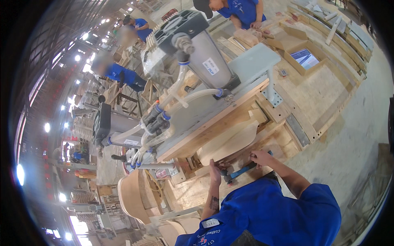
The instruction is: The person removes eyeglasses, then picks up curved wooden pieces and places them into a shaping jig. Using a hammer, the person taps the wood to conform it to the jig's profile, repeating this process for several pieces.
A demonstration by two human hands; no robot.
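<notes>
Lower centre: left hand [214, 172] flat against curved wooden panel [230, 143], fingers extended, holding nothing. Just right: right hand [260, 157] closed round blue-handled tool [242, 171], tip near panel's lower edge. Panel seated under clamp press [213, 119] on desk [312, 94], centre frame; fitting apparently under way, not finished. Upper frame: pneumatic cylinder [201, 49], hoses [184, 102], seated co-worker [242, 10].

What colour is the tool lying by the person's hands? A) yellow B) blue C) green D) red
B: the tool lying on the wooden bench between the left hand and the right hand has a blue handle, much like the person's blue shirt.
</notes>
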